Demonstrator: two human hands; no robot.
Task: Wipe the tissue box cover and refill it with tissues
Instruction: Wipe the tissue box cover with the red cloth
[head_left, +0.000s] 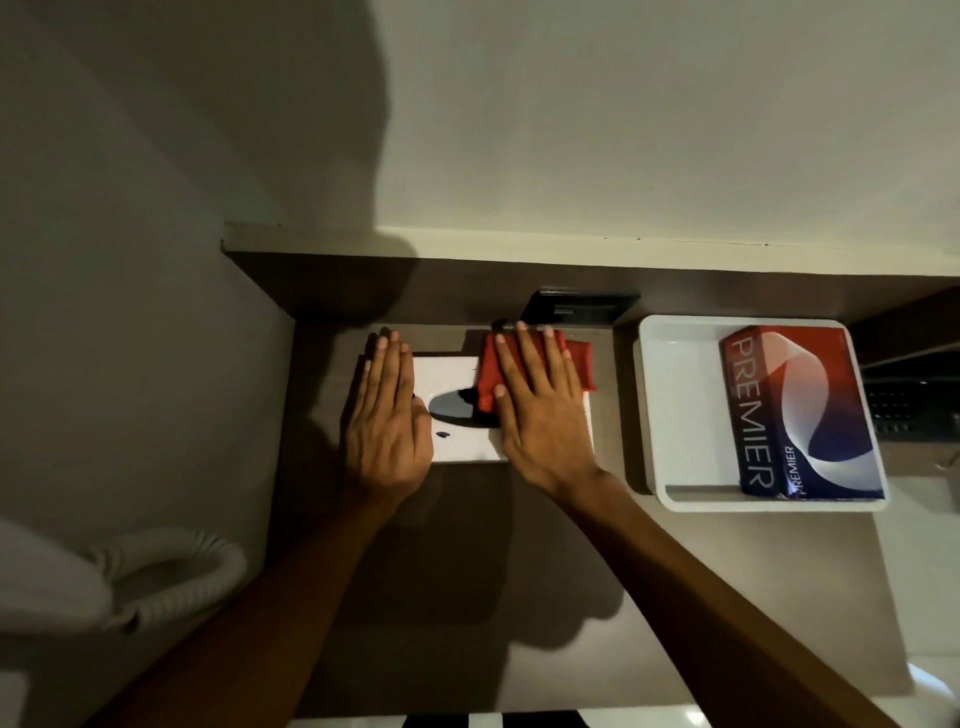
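Note:
The white tissue box cover (457, 447) lies flat on the counter, its dark oval slot (457, 410) facing up. My left hand (387, 421) rests flat on the cover's left end, fingers together and extended. My right hand (540, 405) presses flat on a folded red cloth (582, 364) that lies over the cover's right part and far edge. To the right, a red, blue and white PREMIER tissue pack (800, 410) lies inside a white open tray-like base (670, 415).
A dark socket panel (582, 306) sits on the wood backsplash behind the cover. A white corded phone (104, 577) hangs on the left wall. A dark keypad device (904, 410) sits at far right. The brown counter (467, 597) extends towards me.

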